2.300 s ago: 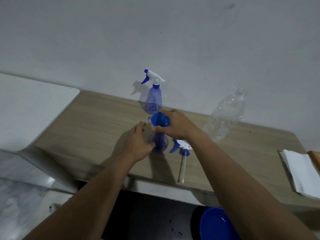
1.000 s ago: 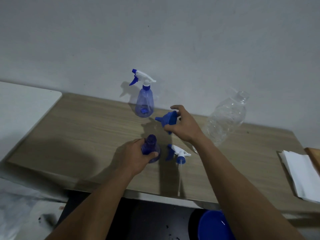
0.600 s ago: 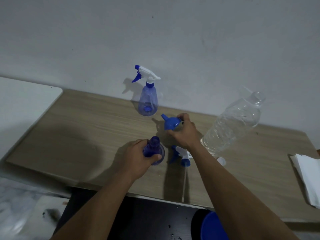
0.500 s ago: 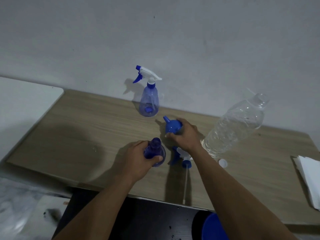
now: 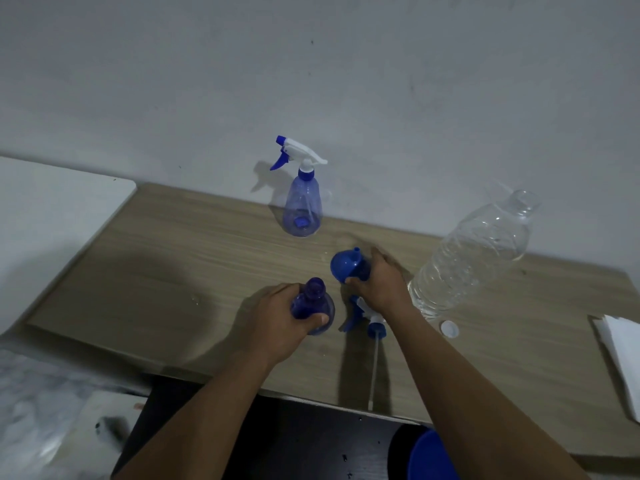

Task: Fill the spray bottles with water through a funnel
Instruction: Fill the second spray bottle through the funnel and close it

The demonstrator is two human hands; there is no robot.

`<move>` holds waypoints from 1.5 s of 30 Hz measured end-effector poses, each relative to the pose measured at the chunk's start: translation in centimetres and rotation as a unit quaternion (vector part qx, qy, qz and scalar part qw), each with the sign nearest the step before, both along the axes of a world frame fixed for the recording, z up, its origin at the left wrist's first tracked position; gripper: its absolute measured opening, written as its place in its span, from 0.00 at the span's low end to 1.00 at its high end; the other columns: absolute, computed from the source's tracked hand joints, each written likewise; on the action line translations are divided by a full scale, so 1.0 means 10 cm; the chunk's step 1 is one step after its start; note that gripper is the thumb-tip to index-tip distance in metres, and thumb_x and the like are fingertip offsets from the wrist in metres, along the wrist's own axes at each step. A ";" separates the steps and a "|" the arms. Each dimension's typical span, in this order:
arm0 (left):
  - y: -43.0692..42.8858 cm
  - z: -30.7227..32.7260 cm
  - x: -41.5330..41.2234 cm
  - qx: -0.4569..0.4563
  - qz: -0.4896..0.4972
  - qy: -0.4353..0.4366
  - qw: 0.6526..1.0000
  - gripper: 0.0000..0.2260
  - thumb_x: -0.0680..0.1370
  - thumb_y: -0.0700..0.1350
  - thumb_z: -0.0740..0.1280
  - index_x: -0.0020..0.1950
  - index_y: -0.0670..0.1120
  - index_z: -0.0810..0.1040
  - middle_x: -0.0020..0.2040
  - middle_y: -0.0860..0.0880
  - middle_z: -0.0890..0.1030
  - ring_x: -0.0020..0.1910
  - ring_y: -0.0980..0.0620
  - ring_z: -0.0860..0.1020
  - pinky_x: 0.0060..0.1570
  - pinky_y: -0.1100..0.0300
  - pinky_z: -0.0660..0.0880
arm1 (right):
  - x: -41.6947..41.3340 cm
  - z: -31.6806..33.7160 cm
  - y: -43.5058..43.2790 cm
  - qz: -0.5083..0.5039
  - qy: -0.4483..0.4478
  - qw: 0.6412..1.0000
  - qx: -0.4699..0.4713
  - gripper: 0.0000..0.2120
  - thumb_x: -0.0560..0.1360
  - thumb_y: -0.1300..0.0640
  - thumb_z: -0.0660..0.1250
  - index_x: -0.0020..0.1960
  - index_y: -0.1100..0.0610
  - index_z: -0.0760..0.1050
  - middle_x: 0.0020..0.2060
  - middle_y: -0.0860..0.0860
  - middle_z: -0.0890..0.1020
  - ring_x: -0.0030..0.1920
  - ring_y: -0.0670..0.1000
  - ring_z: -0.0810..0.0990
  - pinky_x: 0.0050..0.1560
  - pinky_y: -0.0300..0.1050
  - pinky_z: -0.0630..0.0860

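1. Where the wooden table point(image 5: 156, 271) ends on the left, a white surface point(image 5: 52, 209) butts up against it.
2. Left hand point(image 5: 273, 320): fingers and thumb wrapped round the body of the open spray bottle point(image 5: 313, 299). The bottle is upright on the table, near-centre, with no head on and the neck exposed.
3. Far side, by the wall: second spray bottle point(image 5: 303, 209), trigger head on, upright, well apart from both hands.
4. Blue funnel point(image 5: 343, 266): just right of the open spray bottle, not in its neck. Spout points up and far, wide end down. Can't tell if it touches the table.
5. Right hand point(image 5: 381, 287): fingers curled round the funnel's right side, gripping it.
6. Detached spray head point(image 5: 376, 328): flat on the table under the right wrist. Its dip tube point(image 5: 373, 368) runs to the near edge.
7. Clear water bottle point(image 5: 474, 258): uncapped, water inside, standing just right of the right hand. White cap point(image 5: 449, 329) lies on the table near its base.
8. Right edge of the table: stack of white paper point(image 5: 623, 358).
9. Below the near edge, right of centre: blue tub point(image 5: 429, 459), partly in frame.
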State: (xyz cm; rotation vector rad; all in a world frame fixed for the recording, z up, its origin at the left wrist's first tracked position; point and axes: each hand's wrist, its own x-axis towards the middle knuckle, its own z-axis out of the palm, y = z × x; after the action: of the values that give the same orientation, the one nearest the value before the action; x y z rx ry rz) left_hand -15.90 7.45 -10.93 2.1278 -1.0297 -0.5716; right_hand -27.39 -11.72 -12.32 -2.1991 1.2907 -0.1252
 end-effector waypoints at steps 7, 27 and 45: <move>0.01 -0.04 -0.02 -0.006 0.011 0.014 1.000 0.17 0.67 0.56 0.77 0.53 0.55 0.80 0.47 0.57 0.81 0.46 0.57 0.78 0.44 0.67 0.71 | -0.28 0.06 0.32 0.035 0.046 0.998 -0.035 0.27 0.73 0.52 0.71 0.69 0.57 0.67 0.63 0.59 0.75 0.63 0.62 0.75 0.59 0.53 0.74; 0.04 0.00 -0.10 0.002 0.016 0.051 0.999 0.19 0.69 0.53 0.78 0.56 0.52 0.79 0.51 0.52 0.81 0.48 0.52 0.79 0.44 0.60 0.69 | -0.86 0.34 0.63 -0.001 -0.118 0.993 -0.021 0.27 0.69 0.56 0.78 0.66 0.53 0.74 0.54 0.51 0.76 0.51 0.53 0.80 0.50 0.45 0.76; 0.02 0.04 -0.07 0.019 0.015 0.041 0.999 0.24 0.71 0.53 0.76 0.66 0.55 0.76 0.57 0.52 0.82 0.54 0.51 0.79 0.40 0.65 0.65 | 0.06 1.40 0.80 0.029 -0.435 0.897 -0.080 0.31 0.72 0.60 0.77 0.72 0.52 0.69 0.62 0.45 0.72 0.57 0.39 0.79 0.52 0.44 0.82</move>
State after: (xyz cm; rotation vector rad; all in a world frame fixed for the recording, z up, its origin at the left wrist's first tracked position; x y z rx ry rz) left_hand -16.65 7.69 -10.56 2.1312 -0.9460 -0.6636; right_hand -26.83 -3.68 1.66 -1.9065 0.7064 -1.0859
